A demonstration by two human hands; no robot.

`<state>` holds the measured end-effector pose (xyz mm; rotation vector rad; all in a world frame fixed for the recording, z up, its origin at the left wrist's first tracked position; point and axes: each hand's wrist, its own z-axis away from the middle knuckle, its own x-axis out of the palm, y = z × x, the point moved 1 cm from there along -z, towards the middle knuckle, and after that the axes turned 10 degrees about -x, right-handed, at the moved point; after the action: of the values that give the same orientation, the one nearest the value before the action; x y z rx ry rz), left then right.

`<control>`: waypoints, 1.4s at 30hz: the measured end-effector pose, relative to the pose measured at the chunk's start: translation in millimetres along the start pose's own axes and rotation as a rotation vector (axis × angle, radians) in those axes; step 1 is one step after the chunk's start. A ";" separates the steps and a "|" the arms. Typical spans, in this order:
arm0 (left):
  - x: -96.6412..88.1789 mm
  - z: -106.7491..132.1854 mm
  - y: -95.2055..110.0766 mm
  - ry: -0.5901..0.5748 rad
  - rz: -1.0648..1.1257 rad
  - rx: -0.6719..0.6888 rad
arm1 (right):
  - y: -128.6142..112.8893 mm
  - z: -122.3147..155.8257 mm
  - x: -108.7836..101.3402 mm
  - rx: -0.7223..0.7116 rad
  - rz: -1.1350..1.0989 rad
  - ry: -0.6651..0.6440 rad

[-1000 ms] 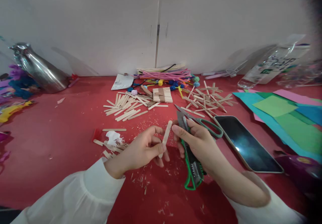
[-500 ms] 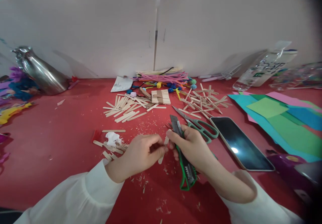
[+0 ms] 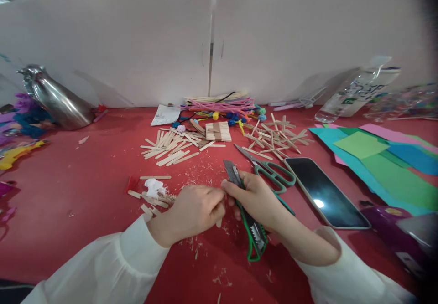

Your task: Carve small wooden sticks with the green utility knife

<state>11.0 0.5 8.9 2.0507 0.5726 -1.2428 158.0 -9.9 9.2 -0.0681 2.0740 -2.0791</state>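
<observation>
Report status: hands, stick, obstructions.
Right hand gripping green utility knife, blade out. Left hand closed on craft stick, mostly hidden. Green-handled scissors lie close beyond right hand; wood shavings litter red tabletop.

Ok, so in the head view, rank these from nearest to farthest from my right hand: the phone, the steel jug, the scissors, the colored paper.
From your right hand:
1. Scissors, just beyond it, slightly right.
2. Phone, to its right.
3. Colored paper, farther right, past the phone.
4. Steel jug, far over on the left.
</observation>
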 end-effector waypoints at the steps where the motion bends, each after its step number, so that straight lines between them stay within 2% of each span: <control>1: -2.1 -0.5 -2.2 0.009 0.053 -0.059 | -0.4 0.8 0.2 0.005 -0.011 -0.031; 5: -10.0 -2.3 -15.2 0.070 0.346 -0.367 | -1.5 2.3 -1.6 0.036 -0.073 -0.065; 8: -9.3 -2.6 -19.9 -0.011 0.532 -0.518 | -2.1 0.9 -6.5 0.049 -0.130 0.018; 13: -4.3 -1.9 -7.6 -0.267 0.957 -0.539 | -4.2 -0.6 -11.3 0.030 -0.148 0.065; 14: -3.5 -1.6 -4.0 -0.401 1.015 -0.517 | -4.4 -0.6 -11.4 0.013 -0.133 0.059; 15: -3.4 -1.5 -1.0 -0.486 1.081 -0.497 | -4.4 -0.6 -11.4 -0.002 -0.118 0.053; 17: -3.8 -1.5 1.7 -0.550 1.167 -0.524 | -3.8 -0.8 -11.2 -0.025 -0.091 0.037; 22: -3.9 -2.4 0.4 -0.601 1.227 -0.599 | -2.4 -1.3 -10.1 -0.044 0.005 0.037; 25: -3.2 -2.8 -0.8 -0.522 1.206 -0.631 | -2.8 0.7 -9.4 -0.064 0.063 0.084; 28: -2.0 -3.0 -4.5 -0.292 1.160 -0.660 | -3.7 5.9 -8.5 -0.147 0.131 0.123; 31: -0.8 -2.5 -9.6 -0.136 1.090 -0.628 | -4.0 11.8 -5.8 -0.261 0.392 0.061; 35: -0.6 -1.1 -12.4 -0.109 0.990 -0.620 | -2.3 16.2 -0.4 -0.328 0.632 -0.038; 42: -1.1 0.1 -8.9 -0.088 0.903 -0.611 | -3.0 18.4 3.5 -0.430 0.763 -0.019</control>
<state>4.6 6.4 7.0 1.4300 -0.0558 -0.5144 157.4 -28.7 12.0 0.5457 2.0433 -1.1723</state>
